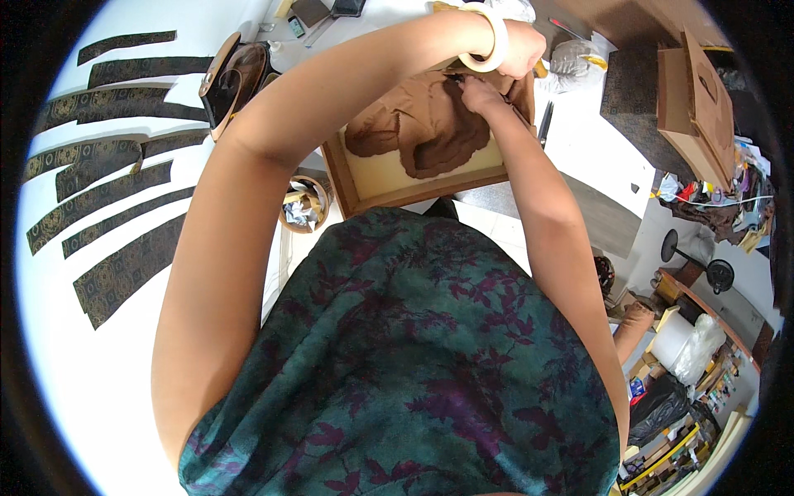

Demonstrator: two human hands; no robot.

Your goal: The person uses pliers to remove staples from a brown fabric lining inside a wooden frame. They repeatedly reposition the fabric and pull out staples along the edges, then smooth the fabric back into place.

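A shallow wooden tray [434,193] with a pale yellow bottom stands before me. In it lies brown cloth [405,124], bunched, with darker brown patches along its edges. My right hand [482,94] reaches over the tray's far part, its fingers closed at the cloth. A small dark thing shows at their tips, too small to name. My left arm crosses over the tray's far left side, with a cream bangle [498,43] at the wrist. Curled closed beyond the right hand, my left hand [523,51] hides whatever it holds.
Dark patterned strips [132,264] lie on the white surface at left, beside a brown bag [240,78]. A round bin [304,205] with scraps stands left of the tray. Crumpled clear plastic [572,68] lies at far right, with a cardboard box [695,112] beyond.
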